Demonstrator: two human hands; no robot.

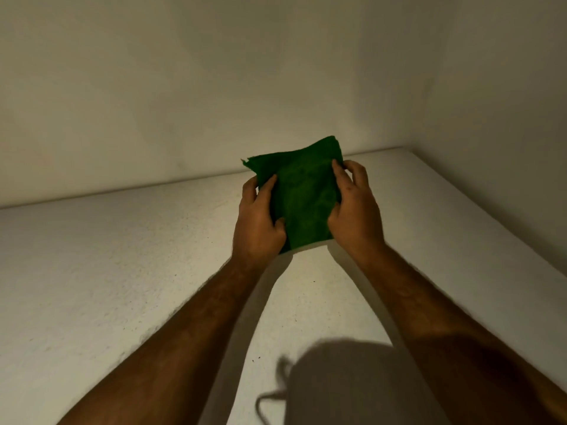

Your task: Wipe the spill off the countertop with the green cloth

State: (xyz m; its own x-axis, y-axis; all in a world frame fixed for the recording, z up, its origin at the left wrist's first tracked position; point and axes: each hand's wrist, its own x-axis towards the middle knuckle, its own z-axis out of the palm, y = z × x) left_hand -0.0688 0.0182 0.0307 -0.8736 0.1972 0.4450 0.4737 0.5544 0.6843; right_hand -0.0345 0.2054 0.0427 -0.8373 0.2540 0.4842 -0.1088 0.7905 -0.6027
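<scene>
The green cloth (pixel 302 191), folded into a rough square, is held up above the white speckled countertop (pixel 107 271) near its far right corner. My left hand (pixel 257 222) grips the cloth's left edge, thumb on top. My right hand (pixel 356 210) grips its right edge, fingers curled over the fabric. Both forearms reach in from the bottom of the view. I cannot make out any spill on the countertop in this dim light; a few small dark specks dot the surface.
Plain walls (pixel 184 87) rise behind the countertop and along its right side, meeting in a corner at the back right. A dark rounded shadow (pixel 346 384) falls on the near part of the counter between my arms.
</scene>
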